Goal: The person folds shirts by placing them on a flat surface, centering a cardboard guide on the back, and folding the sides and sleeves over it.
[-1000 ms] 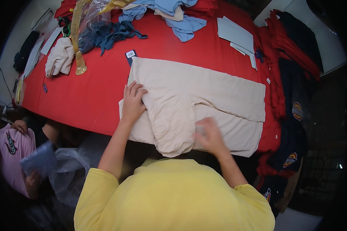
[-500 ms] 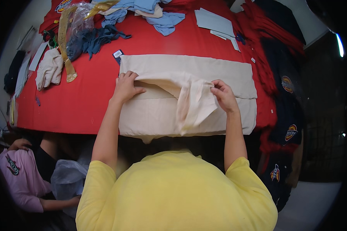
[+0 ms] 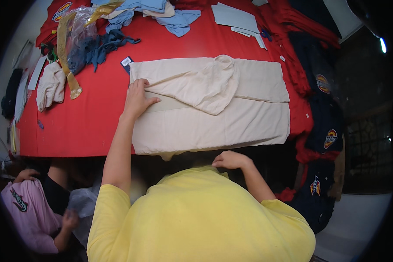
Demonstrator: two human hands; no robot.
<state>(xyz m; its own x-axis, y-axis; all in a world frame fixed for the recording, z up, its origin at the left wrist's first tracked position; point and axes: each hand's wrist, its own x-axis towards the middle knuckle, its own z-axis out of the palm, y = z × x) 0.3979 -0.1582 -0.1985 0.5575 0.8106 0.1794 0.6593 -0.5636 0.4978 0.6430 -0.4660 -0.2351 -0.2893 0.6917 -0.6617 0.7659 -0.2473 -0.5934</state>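
Note:
A cream garment (image 3: 214,129) lies folded into a long flat rectangle on the red cloth-covered table (image 3: 78,135). One loose sleeve (image 3: 205,85) is laid across its top, the wide end crumpled toward the far side. My left hand (image 3: 137,98) rests on the garment's left edge, at the sleeve's narrow end, thumb spread away from the fingers. A dark tag (image 3: 126,62) sticks out at the far left corner. Apart from the garment, my right hand (image 3: 232,160) is beyond the near table edge, by my yellow shirt; its fingers are curled, with nothing visible in them.
At the far left lie blue garments (image 3: 179,22), dark blue cloth strips (image 3: 107,46), clear plastic with tape and a cream cloth bundle (image 3: 51,85). Pale cards (image 3: 236,19) lie at the back. Dark garments (image 3: 321,109) line the right side. A person in pink (image 3: 35,209) sits lower left.
My right hand has let go of the sleeve and drawn back toward me. The sleeve now lies across the garment, pointing away to the right. My left hand stays at the left edge.

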